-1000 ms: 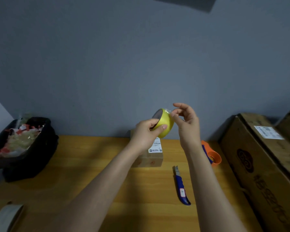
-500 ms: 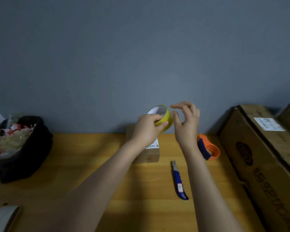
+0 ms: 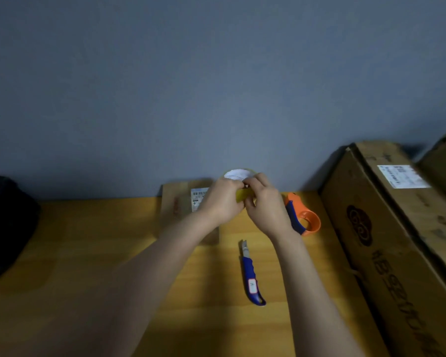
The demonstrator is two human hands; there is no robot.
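A yellow roll of tape (image 3: 243,195) with a white inner core is held up above the wooden table (image 3: 88,253). My left hand (image 3: 223,202) grips the roll from the left. My right hand (image 3: 265,204) closes on it from the right, its fingertips pinching at the roll's rim where the two hands meet. Most of the roll is hidden by the fingers. Behind the hands lies a small cardboard parcel (image 3: 178,202) with a white label.
A blue utility knife (image 3: 251,276) lies on the table below the hands. An orange tape dispenser (image 3: 304,217) sits right of them. Large cardboard boxes (image 3: 397,228) fill the right side. A black bin (image 3: 3,222) stands at the left edge.
Both hands lowered with the tape roll. My right hand went from spread fingers beside the roll to pinching at its rim. The camera tilted up, so the table sits lower.
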